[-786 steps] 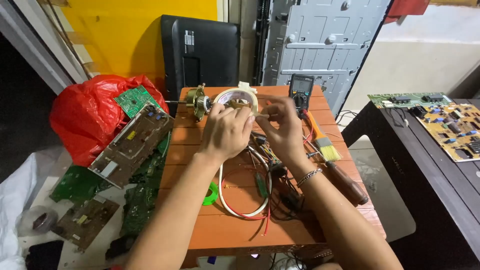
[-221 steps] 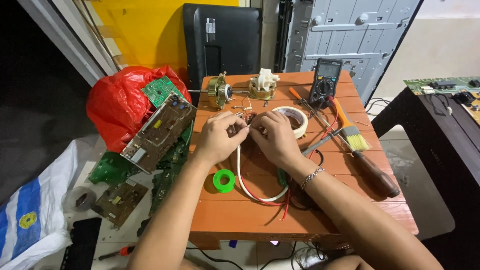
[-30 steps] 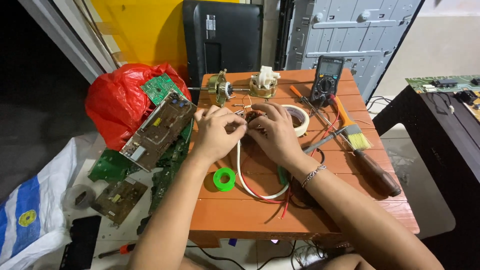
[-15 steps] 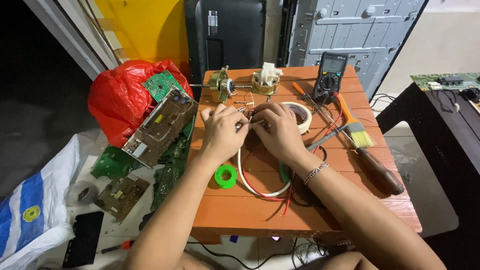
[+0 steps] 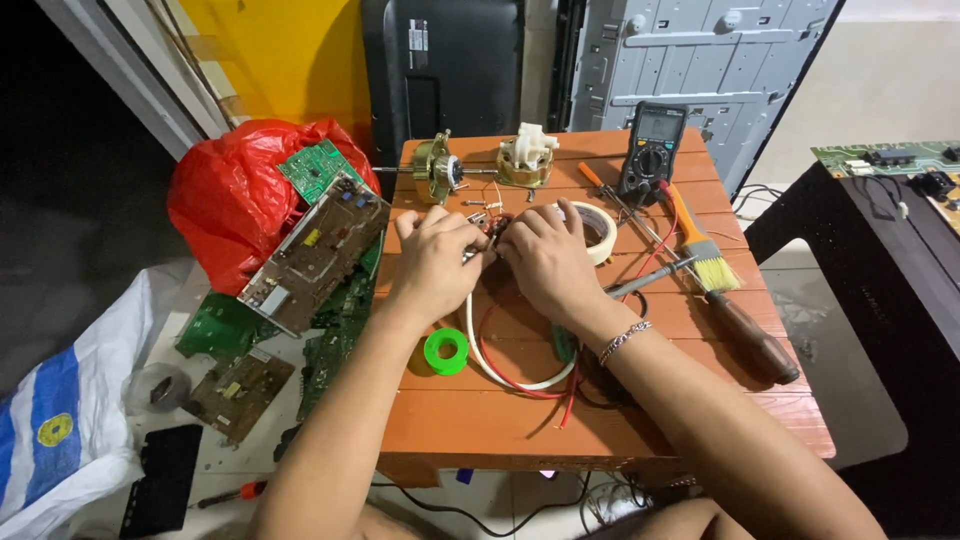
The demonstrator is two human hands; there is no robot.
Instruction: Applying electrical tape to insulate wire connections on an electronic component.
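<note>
You sit at a small orange wooden table set against one black flat panel and one grey metal back cover, with a yellow wall behind. On the table you have one black multimeter, one brush with yellow bristles, one roll of pale tape, one green spool, one brass-coloured motor and one white plastic gear unit. One white cable loops toward you, with red wires lying along it. To your left, one red plastic bag holds a green circuit board, and several more boards lie on the floor beside it.

Both forearms reach forward over the table, and your hands meet near its middle. Your left hand is palm down, fingers curled and pressed together. Your right hand, one bracelet at its wrist, curls in the same way. Both sets of fingertips pinch a small bundle of thin wires between the hands, just in front of the motor; the exact grip is hidden by your knuckles.
</note>
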